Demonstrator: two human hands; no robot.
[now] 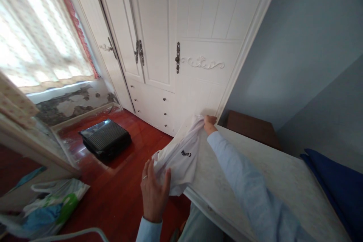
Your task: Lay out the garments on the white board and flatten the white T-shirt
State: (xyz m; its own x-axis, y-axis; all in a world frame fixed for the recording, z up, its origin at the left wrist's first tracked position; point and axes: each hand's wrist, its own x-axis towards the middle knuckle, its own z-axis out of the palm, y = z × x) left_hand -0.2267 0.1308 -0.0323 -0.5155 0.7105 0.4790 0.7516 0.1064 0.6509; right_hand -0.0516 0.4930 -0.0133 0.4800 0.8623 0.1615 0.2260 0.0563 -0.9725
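Observation:
A white garment (181, 159) with "CHINA" printed in dark letters, upside down, lies across the left end of a pale marble-look tabletop (241, 170). Part of it hangs over the edge above the floor. My right hand (210, 124) is reached out to the table's far corner, its fingers closed on the bunched far end of the cloth. At the near left side of the garment is my left hand (154, 191), wearing a ring, with thumb and fingers apart. Its fingertips are against or just beside the fabric; I cannot tell which.
A white wardrobe (153, 38) stands just beyond the table. On the red wood floor (113, 193) lie a black ribbed case (106, 138) and a plastic bag (48, 206) of things. Dark blue cloth (334, 189) is at the right, a brown box-like piece (252, 128) behind the table.

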